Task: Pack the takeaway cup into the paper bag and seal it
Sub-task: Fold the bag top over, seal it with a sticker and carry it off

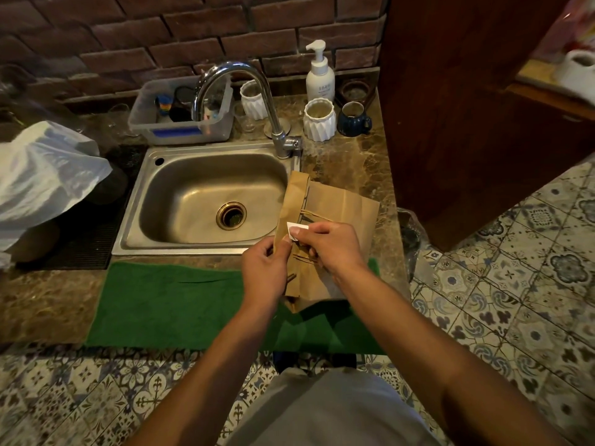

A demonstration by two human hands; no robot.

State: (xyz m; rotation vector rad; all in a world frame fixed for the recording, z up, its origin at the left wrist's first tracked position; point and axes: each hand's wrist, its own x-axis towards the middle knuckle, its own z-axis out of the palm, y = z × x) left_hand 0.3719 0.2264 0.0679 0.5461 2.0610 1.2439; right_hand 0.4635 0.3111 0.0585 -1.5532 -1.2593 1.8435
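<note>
The right hand (331, 244) pinched a small white sticker (295, 227) between thumb and forefinger, its other fingers curled under. The left hand (265, 267) met it from the other side, fingers curled round the folded edge of the brown paper bag (341, 204), thumb close to the sticker. Both hands worked right at the bag's folded-over top, where the twisted paper handles (314, 217) lay flat against the brown face.

The bag lay on its side on the marbled counter (363, 156), its long axis running from the near counter edge away toward the wall, the folded top flap turned toward the sink (206, 194). Its left side just reached the sink's steel rim; its near end rested on the green towel (167, 300) spread along the counter's front. Whether the cup was inside, I couldn't tell from where I stood.

Room was tight on the right: a dark wooden cabinet (467, 123) rose just beside the counter end. To the left the sink basin lay open, with the curved tap (244, 91) behind it. Farther back stood a white ribbed cup (319, 119), a dark blue mug (353, 119), a pump bottle (319, 74) and a plastic tub (183, 111). A white plastic bag (45, 178) slumped well off to the left.
</note>
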